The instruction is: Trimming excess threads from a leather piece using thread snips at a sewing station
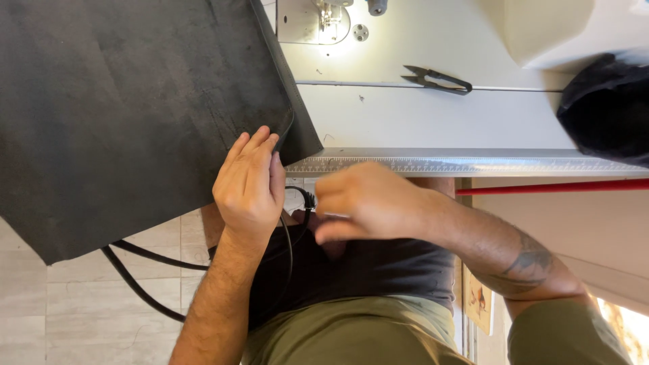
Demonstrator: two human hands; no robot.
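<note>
Dark fabric (135, 115) is hanging off the white tabletop (433, 115), pinched at its corner.
Left hand (250, 186) is closing its grip on the fabric's folded edge by the metal ruler (473, 164); right hand (368, 201) is blurring, fingers curled together, its hold impossible to tell. Black thread snips (438, 80) are lying well apart.

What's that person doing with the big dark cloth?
A person sits at a white sewing table, seen from above. Their left hand pinches the corner edge of a large dark grey cloth that hangs off the table toward the floor. Their right hand is curled in a loose fist just in front of the table edge; whether it holds anything cannot be told. Black thread snips lie on the table, and the sewing machine's needle plate is at the top.
</note>
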